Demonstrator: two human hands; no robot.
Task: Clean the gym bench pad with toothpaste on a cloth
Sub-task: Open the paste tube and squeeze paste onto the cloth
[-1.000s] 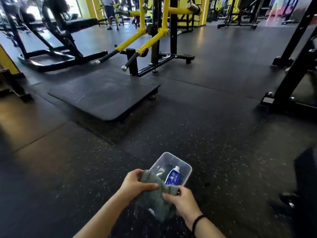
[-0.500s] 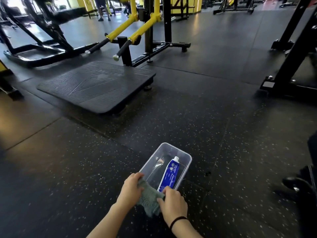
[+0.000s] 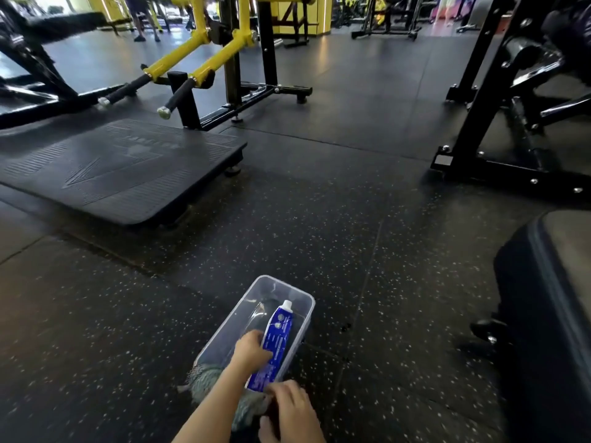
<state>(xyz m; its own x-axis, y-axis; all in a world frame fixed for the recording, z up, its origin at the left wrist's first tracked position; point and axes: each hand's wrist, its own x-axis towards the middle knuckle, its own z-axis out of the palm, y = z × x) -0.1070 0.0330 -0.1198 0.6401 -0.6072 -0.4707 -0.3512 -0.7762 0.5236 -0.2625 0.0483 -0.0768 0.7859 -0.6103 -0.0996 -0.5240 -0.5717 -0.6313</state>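
A clear plastic bin (image 3: pixel 303 302) sits on the speckled rubber floor (image 3: pixel 96 330) at lower centre of the frame; a blue toothpaste tube (image 3: pixel 277 337) lies inside it, white cap pointing away. The left hand (image 3: pixel 251 348) reaches into the bin, fingers curled against the tube; the right hand (image 3: pixel 292 410) grips the grey-green cloth (image 3: pixel 204 377) at the bin's near end, fingers closed on it; the bench pad (image 3: pixel 550 314) occupies the right edge.
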